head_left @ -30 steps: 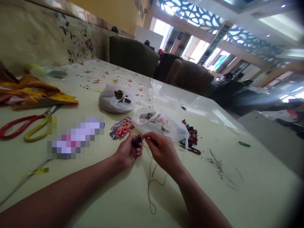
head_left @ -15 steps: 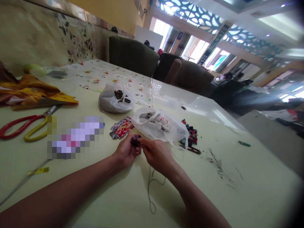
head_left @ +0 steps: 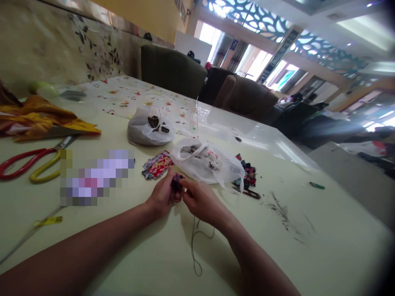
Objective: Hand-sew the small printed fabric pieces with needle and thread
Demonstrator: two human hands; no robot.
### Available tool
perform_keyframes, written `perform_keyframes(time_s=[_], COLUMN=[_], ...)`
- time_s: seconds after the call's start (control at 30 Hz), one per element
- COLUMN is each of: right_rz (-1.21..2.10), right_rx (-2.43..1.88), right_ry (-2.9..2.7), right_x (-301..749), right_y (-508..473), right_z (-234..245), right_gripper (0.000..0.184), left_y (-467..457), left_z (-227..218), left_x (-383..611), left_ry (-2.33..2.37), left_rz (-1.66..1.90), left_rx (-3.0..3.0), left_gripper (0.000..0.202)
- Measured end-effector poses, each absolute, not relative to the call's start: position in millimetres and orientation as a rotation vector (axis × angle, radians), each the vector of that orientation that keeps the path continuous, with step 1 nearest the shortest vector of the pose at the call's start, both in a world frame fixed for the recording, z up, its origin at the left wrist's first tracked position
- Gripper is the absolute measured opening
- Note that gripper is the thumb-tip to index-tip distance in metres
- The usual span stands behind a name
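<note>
My left hand (head_left: 163, 193) is closed around a small dark purple piece of fabric (head_left: 177, 182), mostly hidden by the fingers. My right hand (head_left: 199, 199) pinches at the right edge of the same piece, fingertips pressed together; whether a needle is between them is too small to see. A loose dark thread (head_left: 194, 242) trails in a loop on the table below my right hand. Just beyond my hands lie red and grey patterned fabric pieces (head_left: 157, 165) and a white plastic bag (head_left: 212, 164) with whitish stuffing inside.
A second plastic bag (head_left: 149, 129) holds dark brown bits. Scissors (head_left: 46, 158) with red and yellow handles lie left, by yellow cloth (head_left: 46, 119) and a blurred-out object (head_left: 100, 176). Thread snips (head_left: 247, 191) lie beside dark fabric scraps (head_left: 248, 174); a green cutter (head_left: 317, 186) is farther right.
My hands stay together at the purple fabric piece, with the right fingers shifted very slightly against it. The rest of the view has barely moved.
</note>
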State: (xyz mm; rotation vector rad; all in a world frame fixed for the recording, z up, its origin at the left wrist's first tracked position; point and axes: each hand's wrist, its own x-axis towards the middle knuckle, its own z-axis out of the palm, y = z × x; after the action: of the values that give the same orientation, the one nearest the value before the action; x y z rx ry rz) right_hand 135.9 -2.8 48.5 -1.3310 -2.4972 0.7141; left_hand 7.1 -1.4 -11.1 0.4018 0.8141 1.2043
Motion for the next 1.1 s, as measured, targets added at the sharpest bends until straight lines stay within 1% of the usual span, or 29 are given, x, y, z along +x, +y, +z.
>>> perform_keyframes(time_s=[0.1,0.2,0.27,0.37,0.5,0.6,0.7,0.83,1.1], right_rz=[0.829,1.040,1.123,1.002,0.637,0.482,0.452,0.505,0.586], right_rx=[-1.337,-1.222,-1.188,-1.293,-1.397,-1.348,-1.299,-1.295,-1.362], right_ry=[-2.389,-2.241,-2.123,-2.013,-2.037,-2.038,-1.984,-1.990,-2.295], right_x=[137,138,138,136,133,133,135,136,134], right_y=[0,2,2,1,-2,-4,-6,-4,-2], right_z=[52,55,54,48,40,40,44,45,40], right_gripper=[0.017,0.022,0.022,0.015,0.009,0.015,0.017,0.019,0.021], left_y=[-1,0,0,-1,-4,-4,-2,-1,-1], left_z=[-14,-17,-18,-17,-14,-13,-11,-10,-14], left_x=[7,6,6,6,7,8,8,7,8], left_ry=[0.800,0.799,0.822,0.861,0.874,0.858,0.855,0.816,0.803], left_rz=[1.207,1.217,1.237,1.255,1.209,1.215,1.206,1.195,1.210], left_rx=[0.509,0.620,0.635,0.684,0.756,0.666,0.569,0.489,0.474], left_gripper=[0.053,0.053,0.052,0.052,0.055,0.054,0.055,0.054,0.049])
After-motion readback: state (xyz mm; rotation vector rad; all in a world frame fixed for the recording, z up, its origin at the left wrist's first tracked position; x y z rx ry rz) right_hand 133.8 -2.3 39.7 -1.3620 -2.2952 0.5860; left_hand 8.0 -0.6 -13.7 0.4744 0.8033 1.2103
